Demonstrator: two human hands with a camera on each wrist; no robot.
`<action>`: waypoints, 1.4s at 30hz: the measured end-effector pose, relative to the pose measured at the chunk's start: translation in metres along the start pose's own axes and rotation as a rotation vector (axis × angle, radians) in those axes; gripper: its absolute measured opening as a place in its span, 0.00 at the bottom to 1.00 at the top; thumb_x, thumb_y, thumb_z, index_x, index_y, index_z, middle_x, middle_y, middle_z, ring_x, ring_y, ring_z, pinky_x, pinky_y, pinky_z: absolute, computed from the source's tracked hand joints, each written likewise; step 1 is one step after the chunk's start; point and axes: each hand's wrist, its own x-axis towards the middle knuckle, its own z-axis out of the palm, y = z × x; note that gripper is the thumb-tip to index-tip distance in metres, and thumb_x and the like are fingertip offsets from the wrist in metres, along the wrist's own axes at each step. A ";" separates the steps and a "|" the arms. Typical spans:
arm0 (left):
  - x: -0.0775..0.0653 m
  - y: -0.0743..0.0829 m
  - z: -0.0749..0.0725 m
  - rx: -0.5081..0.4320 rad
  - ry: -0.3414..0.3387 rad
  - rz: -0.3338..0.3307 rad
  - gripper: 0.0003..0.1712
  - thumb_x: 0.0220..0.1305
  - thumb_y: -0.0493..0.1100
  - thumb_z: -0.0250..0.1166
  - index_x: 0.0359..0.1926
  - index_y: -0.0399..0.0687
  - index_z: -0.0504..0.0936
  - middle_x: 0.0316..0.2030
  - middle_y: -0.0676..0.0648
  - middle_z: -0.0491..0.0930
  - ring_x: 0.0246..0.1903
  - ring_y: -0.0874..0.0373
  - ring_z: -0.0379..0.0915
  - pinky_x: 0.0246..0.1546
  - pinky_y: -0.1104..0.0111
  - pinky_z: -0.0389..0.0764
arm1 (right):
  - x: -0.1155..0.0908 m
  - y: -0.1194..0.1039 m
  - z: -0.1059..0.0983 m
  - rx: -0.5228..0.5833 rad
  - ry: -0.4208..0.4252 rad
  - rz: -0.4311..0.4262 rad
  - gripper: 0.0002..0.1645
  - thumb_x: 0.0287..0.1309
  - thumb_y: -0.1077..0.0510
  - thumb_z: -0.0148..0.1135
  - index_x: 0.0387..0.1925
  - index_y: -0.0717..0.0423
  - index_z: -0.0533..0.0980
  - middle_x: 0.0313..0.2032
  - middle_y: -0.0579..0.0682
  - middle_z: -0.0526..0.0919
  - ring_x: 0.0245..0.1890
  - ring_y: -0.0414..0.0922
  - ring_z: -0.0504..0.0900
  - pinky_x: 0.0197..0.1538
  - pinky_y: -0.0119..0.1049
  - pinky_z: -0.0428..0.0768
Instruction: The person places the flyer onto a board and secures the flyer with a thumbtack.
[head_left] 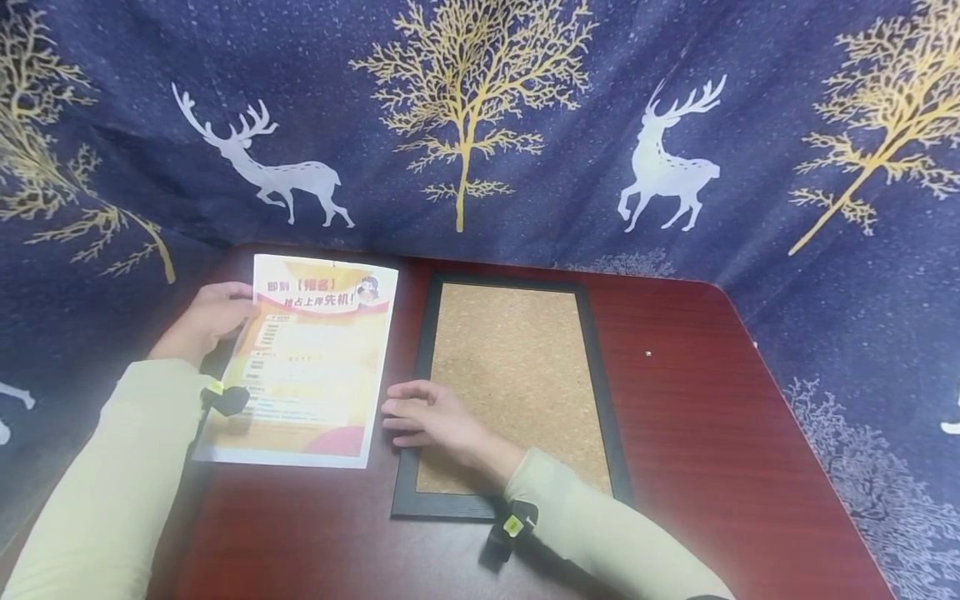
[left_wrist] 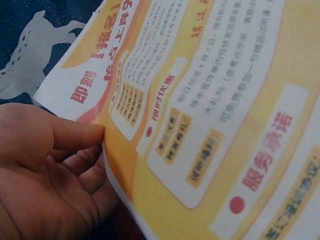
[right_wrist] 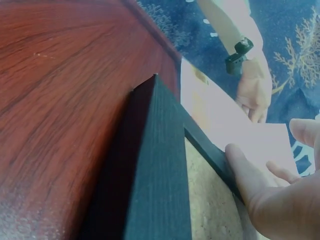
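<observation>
A printed flyer [head_left: 322, 358], white with yellow and pink patches and Chinese text, is on the left side in the head view. My left hand [head_left: 210, 318] pinches its left edge, thumb on the printed face in the left wrist view, with the other fingers partly behind the sheet. To the right lies a cork board [head_left: 517, 367] in a black frame [head_left: 600, 375]. Over the frame's left side is my right hand [head_left: 442, 423], fingers loosely bent and holding nothing, its fingertips near the flyer's right edge. Whether it touches the frame I cannot tell.
Both items are over a reddish-brown wooden table [head_left: 690, 433]. A tiny pale speck [head_left: 648, 353] lies to the right of the board. Dark blue cloth [head_left: 525, 225] with deer and trees hangs behind the table and along its sides.
</observation>
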 end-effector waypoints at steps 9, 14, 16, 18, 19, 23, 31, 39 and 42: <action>-0.005 0.011 -0.002 -0.053 -0.034 0.020 0.29 0.71 0.36 0.54 0.69 0.26 0.61 0.37 0.48 0.82 0.32 0.62 0.80 0.35 0.66 0.83 | 0.000 -0.004 0.007 0.003 0.029 -0.013 0.25 0.66 0.62 0.63 0.60 0.70 0.71 0.54 0.63 0.81 0.54 0.60 0.82 0.51 0.45 0.84; -0.007 0.015 -0.004 -0.068 -0.038 0.041 0.29 0.71 0.35 0.54 0.68 0.26 0.61 0.33 0.53 0.81 0.31 0.64 0.80 0.34 0.67 0.83 | 0.002 -0.006 0.012 -0.011 0.039 -0.025 0.27 0.65 0.61 0.64 0.62 0.69 0.71 0.54 0.61 0.81 0.54 0.59 0.82 0.52 0.45 0.84; -0.007 0.016 -0.004 -0.064 -0.032 0.043 0.28 0.71 0.35 0.54 0.68 0.26 0.62 0.32 0.54 0.81 0.31 0.64 0.80 0.34 0.67 0.83 | 0.002 -0.007 0.014 -0.008 0.038 -0.029 0.27 0.66 0.61 0.63 0.62 0.69 0.70 0.54 0.61 0.81 0.54 0.59 0.82 0.52 0.45 0.84; -0.006 0.017 -0.005 -0.054 -0.024 0.042 0.28 0.71 0.35 0.54 0.68 0.27 0.63 0.32 0.54 0.81 0.31 0.64 0.79 0.34 0.67 0.83 | 0.003 -0.007 0.014 0.009 0.033 -0.024 0.26 0.66 0.62 0.63 0.62 0.69 0.70 0.54 0.62 0.81 0.54 0.59 0.82 0.52 0.46 0.84; -0.006 0.018 -0.005 -0.047 -0.022 0.040 0.28 0.71 0.36 0.54 0.68 0.27 0.63 0.33 0.53 0.81 0.31 0.63 0.79 0.34 0.67 0.83 | 0.004 -0.007 0.014 0.023 0.032 -0.019 0.26 0.66 0.62 0.63 0.62 0.70 0.70 0.53 0.63 0.82 0.54 0.60 0.82 0.52 0.46 0.84; -0.006 0.019 -0.006 -0.027 -0.015 0.036 0.28 0.72 0.37 0.55 0.68 0.28 0.64 0.38 0.49 0.81 0.33 0.62 0.79 0.35 0.68 0.82 | 0.007 -0.007 0.017 0.080 0.029 0.003 0.24 0.65 0.63 0.63 0.60 0.69 0.72 0.48 0.64 0.84 0.52 0.61 0.83 0.50 0.47 0.84; -0.009 0.020 -0.006 -0.068 -0.039 0.024 0.29 0.72 0.36 0.54 0.70 0.29 0.62 0.35 0.53 0.81 0.33 0.63 0.79 0.36 0.66 0.82 | 0.008 -0.007 0.027 0.099 0.037 0.023 0.19 0.64 0.65 0.64 0.55 0.69 0.77 0.43 0.57 0.86 0.44 0.54 0.87 0.44 0.46 0.86; -0.010 0.025 -0.003 -0.081 -0.040 0.051 0.30 0.71 0.35 0.54 0.70 0.29 0.61 0.35 0.55 0.81 0.33 0.64 0.79 0.37 0.65 0.83 | 0.010 -0.007 0.029 0.103 0.098 0.007 0.18 0.64 0.64 0.64 0.53 0.70 0.78 0.42 0.58 0.86 0.43 0.55 0.87 0.39 0.47 0.87; -0.013 0.026 -0.001 -0.091 -0.033 0.044 0.30 0.72 0.35 0.54 0.70 0.29 0.62 0.35 0.54 0.82 0.33 0.64 0.79 0.36 0.65 0.84 | 0.009 -0.007 0.029 0.096 0.123 0.005 0.17 0.63 0.65 0.64 0.52 0.70 0.79 0.41 0.58 0.85 0.42 0.55 0.88 0.38 0.46 0.87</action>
